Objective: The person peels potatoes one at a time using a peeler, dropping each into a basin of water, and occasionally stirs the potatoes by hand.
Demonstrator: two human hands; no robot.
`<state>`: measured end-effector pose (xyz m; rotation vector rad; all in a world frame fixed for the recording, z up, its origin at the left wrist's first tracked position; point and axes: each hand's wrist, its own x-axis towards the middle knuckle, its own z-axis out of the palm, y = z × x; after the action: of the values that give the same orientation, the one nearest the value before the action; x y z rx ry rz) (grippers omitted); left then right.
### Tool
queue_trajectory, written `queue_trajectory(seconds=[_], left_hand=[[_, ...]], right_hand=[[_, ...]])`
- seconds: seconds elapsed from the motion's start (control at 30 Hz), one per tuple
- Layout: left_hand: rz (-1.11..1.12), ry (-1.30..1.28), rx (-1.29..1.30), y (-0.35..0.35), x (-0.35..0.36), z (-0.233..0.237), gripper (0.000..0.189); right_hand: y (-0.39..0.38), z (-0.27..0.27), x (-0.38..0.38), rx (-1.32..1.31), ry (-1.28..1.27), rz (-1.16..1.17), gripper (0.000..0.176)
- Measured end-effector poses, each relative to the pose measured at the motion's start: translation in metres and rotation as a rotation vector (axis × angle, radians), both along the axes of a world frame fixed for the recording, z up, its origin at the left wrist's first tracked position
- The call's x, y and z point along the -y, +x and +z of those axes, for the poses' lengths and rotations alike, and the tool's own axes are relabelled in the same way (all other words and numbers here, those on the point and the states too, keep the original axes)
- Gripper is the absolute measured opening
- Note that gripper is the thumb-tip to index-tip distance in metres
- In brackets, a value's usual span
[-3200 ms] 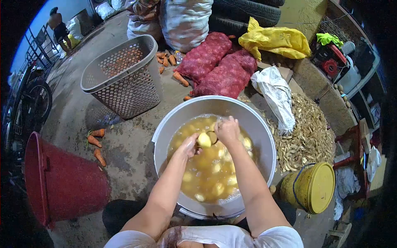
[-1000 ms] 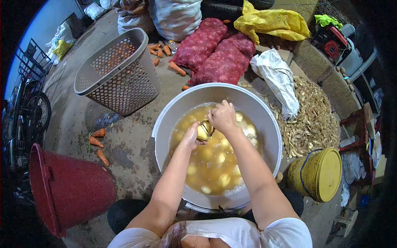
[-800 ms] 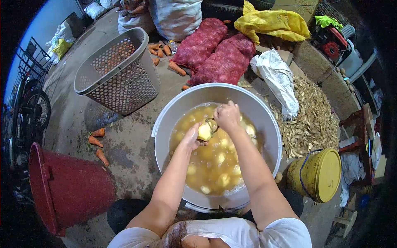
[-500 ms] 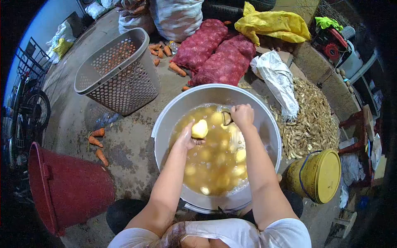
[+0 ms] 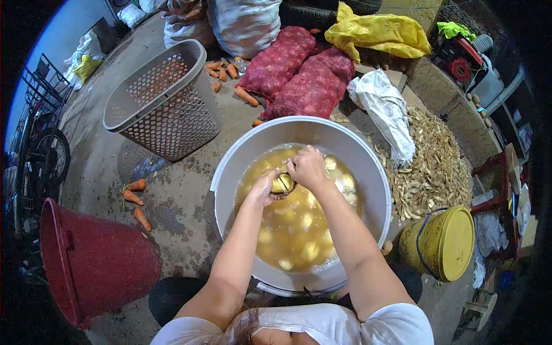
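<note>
My left hand point(image 5: 264, 188) is closed around a pale yellow peeled potato point(image 5: 281, 183) above the water. My right hand point(image 5: 309, 167) grips a peeler point(image 5: 294, 185), a dark metal loop whose end lies against the potato. Part of the potato is hidden behind the peeler and my fingers. Both hands are inside a large grey tub point(image 5: 372, 172) of cloudy brownish water point(image 5: 287, 233). Several peeled potatoes float or lie in it, such as one potato point(image 5: 286, 264) near the front.
Left of the tub stand a grey perforated basket point(image 5: 172, 123) and a tilted red bucket point(image 5: 106, 259); carrots point(image 5: 141, 219) lie between. Red mesh sacks point(image 5: 310, 89) are behind. At right are a peelings heap point(image 5: 434, 172), a white sack point(image 5: 384, 112) and a lidded yellow bucket point(image 5: 457, 244).
My right hand has moved left with the peeler, from the tub's right side onto the potato. My left hand still holds the potato, now slightly lower and turned.
</note>
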<state>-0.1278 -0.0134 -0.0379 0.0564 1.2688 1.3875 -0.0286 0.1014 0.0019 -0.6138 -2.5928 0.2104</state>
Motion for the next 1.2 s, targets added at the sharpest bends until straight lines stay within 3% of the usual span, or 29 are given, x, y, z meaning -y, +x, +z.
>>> queue_trajectory(seconds=[0.27, 0.33, 0.47, 0.67, 0.73, 0.8, 0.87, 0.93, 1.0, 1.1, 1.17, 1.2], left_hand=[[-0.074, 0.104, 0.126, -0.002, 0.006, 0.005, 0.031], [-0.008, 0.048, 0.137, -0.004, 0.008, 0.009, 0.031], [-0.014, 0.031, 0.118, -0.017, 0.013, 0.002, 0.033], [0.073, 0.013, 0.165, -0.021, 0.025, -0.023, 0.039], [0.036, -0.107, -0.340, -0.021, 0.038, -0.034, 0.042], [-0.218, -0.458, -0.962, -0.040, 0.052, -0.101, 0.054], [-0.477, -0.674, -1.260, -0.020, 0.073, -0.089, 0.063], [-0.722, -0.865, -1.383, 0.002, 0.078, -0.099, 0.059], [-1.029, -0.801, -1.295, 0.013, 0.066, -0.110, 0.054], [-0.873, -0.680, -1.194, 0.034, 0.057, -0.107, 0.047], [-0.566, -0.388, -0.809, 0.036, 0.043, -0.090, 0.056], [-0.564, -0.389, -0.806, 0.033, 0.037, -0.092, 0.056]], right_hand=[[0.014, -0.011, -0.025, 0.026, -0.070, -0.068, 0.026], [0.026, -0.018, -0.042, 0.188, 0.035, -0.269, 0.027], [0.043, -0.006, -0.055, 0.183, 0.014, -0.445, 0.027], [0.045, 0.005, -0.061, 0.151, -0.391, -0.625, 0.029], [0.048, 0.007, -0.061, 0.175, -0.464, -0.631, 0.030], [0.049, 0.004, -0.062, 0.177, -0.465, -0.625, 0.030], [0.050, 0.003, -0.063, 0.178, -0.466, -0.620, 0.031], [0.049, 0.002, -0.060, 0.155, -0.495, -0.601, 0.031], [0.045, -0.001, -0.056, 0.180, -0.499, -0.581, 0.032], [0.038, 0.003, -0.051, 0.217, -0.514, -0.531, 0.033], [0.037, -0.005, -0.050, 0.221, -0.542, -0.475, 0.036], [0.037, -0.012, -0.052, 0.223, -0.542, -0.472, 0.036]])
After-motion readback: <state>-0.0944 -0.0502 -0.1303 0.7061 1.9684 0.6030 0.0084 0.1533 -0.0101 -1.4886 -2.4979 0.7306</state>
